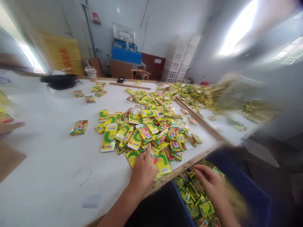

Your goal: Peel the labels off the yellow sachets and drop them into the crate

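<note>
My left hand reaches over the near edge of a heap of small yellow-and-green printed cartons on the white table. Its index finger points out onto the cartons, the other fingers bend a little, and I see nothing gripped in it. Off the table's edge, my right hand hangs above a blue bin of similar cartons. Its fingers are stretched out with a gap beside the thumb, and no carton shows in them. One carton lies apart, left of the heap.
A wooden strip divides the table; beyond it lie many gold-coloured packets and a blurred white basket. At the back are a drink cup, a phone-like black device and a black object. Cardboard sits left.
</note>
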Available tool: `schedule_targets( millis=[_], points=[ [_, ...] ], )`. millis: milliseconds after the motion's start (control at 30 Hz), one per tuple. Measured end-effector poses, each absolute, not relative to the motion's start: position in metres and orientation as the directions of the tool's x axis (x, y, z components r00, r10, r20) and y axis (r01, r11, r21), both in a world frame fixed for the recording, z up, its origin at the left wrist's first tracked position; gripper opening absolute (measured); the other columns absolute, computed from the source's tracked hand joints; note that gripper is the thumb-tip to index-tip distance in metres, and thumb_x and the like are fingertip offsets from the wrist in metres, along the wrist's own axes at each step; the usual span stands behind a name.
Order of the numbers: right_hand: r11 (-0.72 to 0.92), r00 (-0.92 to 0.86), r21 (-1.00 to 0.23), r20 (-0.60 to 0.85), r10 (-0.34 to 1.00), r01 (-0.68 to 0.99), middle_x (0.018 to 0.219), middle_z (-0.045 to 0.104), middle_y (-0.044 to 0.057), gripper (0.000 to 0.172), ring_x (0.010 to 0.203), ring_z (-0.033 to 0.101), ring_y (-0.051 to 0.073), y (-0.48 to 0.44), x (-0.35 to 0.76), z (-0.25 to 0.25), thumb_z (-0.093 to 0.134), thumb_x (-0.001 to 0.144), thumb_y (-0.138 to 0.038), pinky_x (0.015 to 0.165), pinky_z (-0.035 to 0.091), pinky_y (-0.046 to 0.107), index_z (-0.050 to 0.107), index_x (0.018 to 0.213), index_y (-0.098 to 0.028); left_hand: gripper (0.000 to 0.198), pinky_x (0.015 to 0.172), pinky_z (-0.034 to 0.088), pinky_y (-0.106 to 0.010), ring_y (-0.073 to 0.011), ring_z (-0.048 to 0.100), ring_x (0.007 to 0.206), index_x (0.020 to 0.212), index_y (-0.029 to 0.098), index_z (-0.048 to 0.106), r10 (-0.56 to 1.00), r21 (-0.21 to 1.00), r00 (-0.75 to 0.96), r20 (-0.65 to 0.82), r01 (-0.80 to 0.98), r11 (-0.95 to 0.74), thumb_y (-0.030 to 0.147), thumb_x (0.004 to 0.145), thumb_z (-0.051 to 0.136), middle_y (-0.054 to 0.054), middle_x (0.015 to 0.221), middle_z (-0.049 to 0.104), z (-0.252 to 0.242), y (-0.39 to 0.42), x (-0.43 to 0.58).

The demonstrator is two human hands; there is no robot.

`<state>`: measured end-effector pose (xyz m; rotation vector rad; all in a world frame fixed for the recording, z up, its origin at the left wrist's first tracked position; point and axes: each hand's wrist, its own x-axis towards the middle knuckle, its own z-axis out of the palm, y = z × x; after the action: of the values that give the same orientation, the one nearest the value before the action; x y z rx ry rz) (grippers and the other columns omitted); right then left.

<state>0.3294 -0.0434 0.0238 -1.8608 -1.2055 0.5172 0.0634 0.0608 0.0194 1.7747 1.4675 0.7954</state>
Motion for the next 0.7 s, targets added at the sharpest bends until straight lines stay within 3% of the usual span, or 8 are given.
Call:
schedule_targets(
  millis=[67,133,233,300,433,533,600,700],
  points=[
    [-0.092,0.305,-0.895,0.051,0.951,0.437,0.089,0.076,0.008,0.028,0.081,0.070,0.027,-0.028,0.278,0.011,0.064,0.082,-0.039,0.073,0.056,0.036,0.073,0.099,-0.020,0.095,0.095,0.042,-0.046,-0.0322,0.058,0.105,0.147,0.021,0.037,0.985,0.828,0.171,-0.021,0.556,-0.078,0.016,0.060,0.075,-0.011,0.107,0.062,0.016,0.064,0.057],
    [-0.020,0.202,-0.901,0.075,0.977,0.433,0.092,0.075,0.008,0.026,0.082,0.070,0.024,-0.011,0.229,0.004,0.063,0.083,-0.031,0.075,0.055,0.033,0.072,0.104,-0.020,0.096,0.082,0.049,-0.041,-0.0281,0.063,0.089,0.148,0.017,0.034,0.981,0.846,0.176,-0.077,0.532,-0.029,0.019,0.062,0.075,-0.008,0.097,0.065,0.014,0.065,0.043],
    [0.056,0.108,-0.892,0.117,0.987,0.449,0.092,0.073,0.006,0.025,0.079,0.068,0.021,0.007,0.177,0.004,0.063,0.084,-0.025,0.072,0.053,0.031,0.070,0.108,-0.021,0.075,0.066,0.052,-0.033,-0.0227,0.065,0.071,0.140,0.013,0.048,0.967,0.891,0.219,-0.127,0.455,0.014,0.026,0.070,0.072,-0.005,0.082,0.068,0.016,0.060,0.014],
    [0.088,0.073,-0.936,0.119,0.990,0.341,0.090,0.072,0.005,0.025,0.076,0.067,0.019,0.013,0.158,0.008,0.065,0.084,-0.026,0.070,0.052,0.029,0.066,0.108,-0.021,0.055,0.071,0.054,-0.031,-0.0223,0.067,0.081,0.128,0.015,0.060,0.964,0.919,0.240,-0.112,0.394,0.009,0.029,0.075,0.070,-0.006,0.090,0.070,0.021,0.053,-0.009],
    [0.041,0.014,-0.994,0.039,0.999,-0.097,0.087,0.067,0.003,0.029,0.066,0.063,0.015,0.017,0.134,0.015,0.068,0.084,-0.036,0.054,0.049,0.023,0.061,0.108,-0.022,0.031,0.088,0.053,-0.034,-0.0245,0.065,0.101,0.112,0.020,0.071,0.965,0.960,0.256,-0.055,0.281,-0.020,0.033,0.084,0.066,-0.008,0.107,0.069,0.020,0.030,-0.055],
    [-0.168,-0.210,-0.943,-0.110,0.972,-0.286,0.070,0.063,0.001,0.030,0.052,0.055,0.011,0.019,0.118,0.019,0.070,0.082,-0.043,0.044,0.040,0.020,0.069,0.094,-0.016,0.039,0.103,0.046,-0.044,-0.0282,0.061,0.116,0.124,0.027,0.066,0.959,0.971,0.264,-0.107,0.236,0.043,0.037,0.087,0.064,-0.008,0.125,0.067,0.007,0.005,-0.081],
    [-0.288,-0.313,-0.903,-0.186,0.931,-0.320,0.059,0.059,-0.001,0.031,0.048,0.051,0.008,0.020,0.109,0.020,0.073,0.080,-0.044,0.044,0.036,0.018,0.071,0.084,-0.014,0.049,0.112,0.036,-0.050,-0.0294,0.049,0.132,0.137,0.031,0.054,0.966,0.969,0.218,-0.140,0.233,0.087,0.041,0.090,0.059,-0.006,0.141,0.056,0.000,-0.011,-0.091],
    [-0.369,-0.399,-0.864,-0.221,0.890,-0.343,0.062,0.061,-0.001,0.031,0.051,0.054,0.009,0.018,0.104,0.022,0.077,0.076,-0.044,0.045,0.035,0.017,0.072,0.086,-0.015,0.048,0.110,0.035,-0.054,-0.0296,0.042,0.137,0.141,0.031,0.048,0.994,0.978,0.098,-0.052,0.207,0.031,0.042,0.095,0.049,-0.006,0.145,0.052,0.003,-0.025,-0.098]
  ],
)
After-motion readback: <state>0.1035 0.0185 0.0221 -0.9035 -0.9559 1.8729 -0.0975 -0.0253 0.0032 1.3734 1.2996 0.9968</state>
